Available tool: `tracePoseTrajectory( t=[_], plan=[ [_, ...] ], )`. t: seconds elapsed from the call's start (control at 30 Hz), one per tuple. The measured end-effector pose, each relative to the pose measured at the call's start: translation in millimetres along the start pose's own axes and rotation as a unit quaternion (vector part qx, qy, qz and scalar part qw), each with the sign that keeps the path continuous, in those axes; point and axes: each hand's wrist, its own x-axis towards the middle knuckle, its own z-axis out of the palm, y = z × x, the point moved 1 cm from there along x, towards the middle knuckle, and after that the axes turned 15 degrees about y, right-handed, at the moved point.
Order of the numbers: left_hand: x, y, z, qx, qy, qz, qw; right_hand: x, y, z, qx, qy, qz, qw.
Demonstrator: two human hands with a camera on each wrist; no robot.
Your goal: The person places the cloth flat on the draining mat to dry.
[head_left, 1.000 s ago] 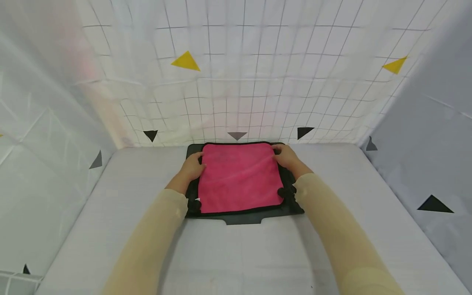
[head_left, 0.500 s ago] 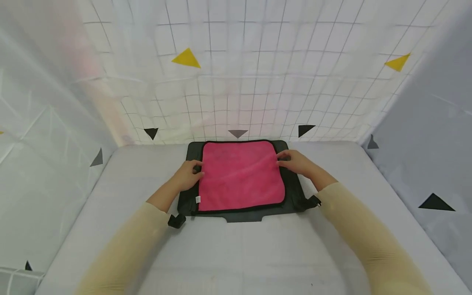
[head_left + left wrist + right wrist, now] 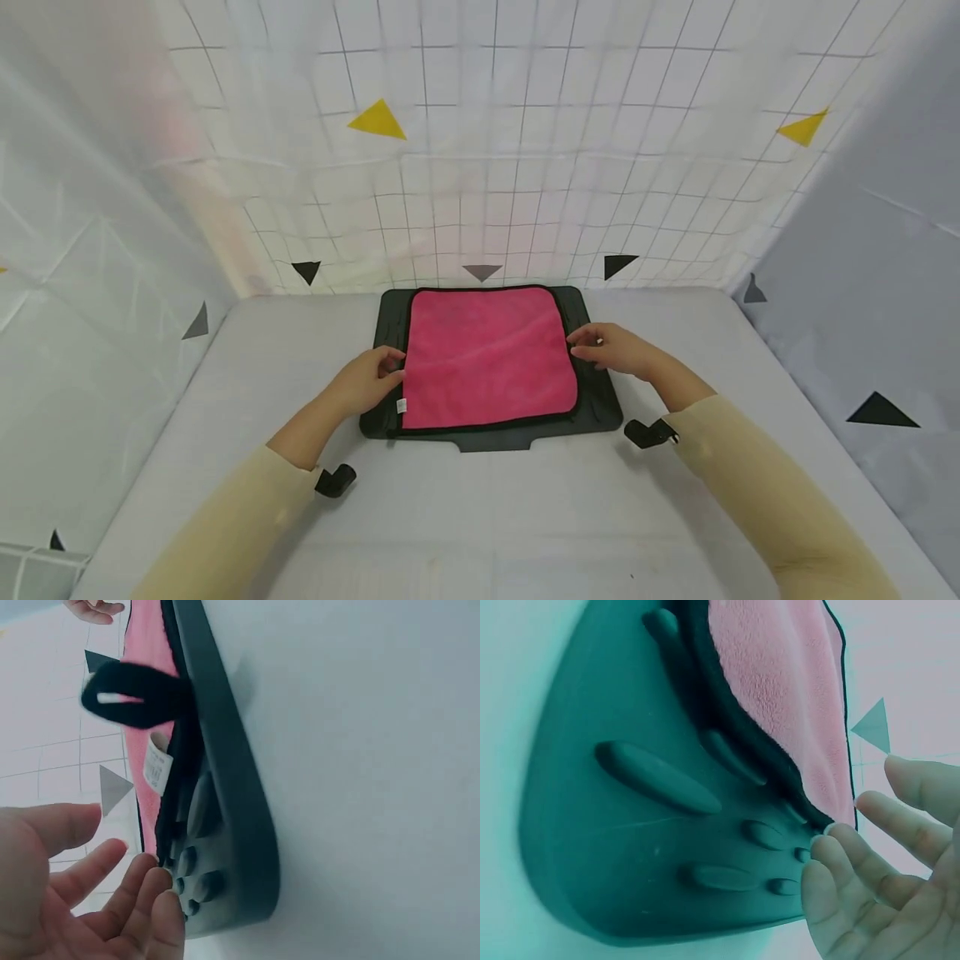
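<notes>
A pink cloth (image 3: 487,358) with a black border lies spread over a dark board (image 3: 495,443) that has raised oval bumps. A small white label (image 3: 157,766) and a black hanging loop (image 3: 124,694) show at the cloth's edge in the left wrist view. My left hand (image 3: 365,382) is beside the cloth's left edge, fingers loosely bent, with nothing between thumb and fingers. On the opposite side, my right hand (image 3: 615,348) has its fingertips close to the cloth's right edge. Its fingers are relaxed and hold nothing; whether the fingertips touch the border I cannot tell.
The board sits on a white table (image 3: 480,517), near a white back wall (image 3: 465,183) with grid lines. Black and yellow triangle markers dot the walls. Black wrist devices, such as the one by the right sleeve (image 3: 649,433), stick out from both sleeves.
Both hands have slid from the cloth's upper sides toward me and outward, with the fingers coming off its edges. The cloth and board stay almost in place.
</notes>
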Motion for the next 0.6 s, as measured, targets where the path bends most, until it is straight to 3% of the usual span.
tracePoseTrajectory(
  t=[0.2, 0.6],
  plan=[
    [-12.3, 2.8, -0.7, 0.011, -0.009, -0.001, 0.9999, -12, 0, 1, 0.006, -0.028, 0.004, 1.000],
    [-32.1, 8.7, -3.7, 0.034, -0.020, 0.019, 0.9990, -30, 4, 5, 0.022, -0.043, 0.005, 0.999]
  ],
)
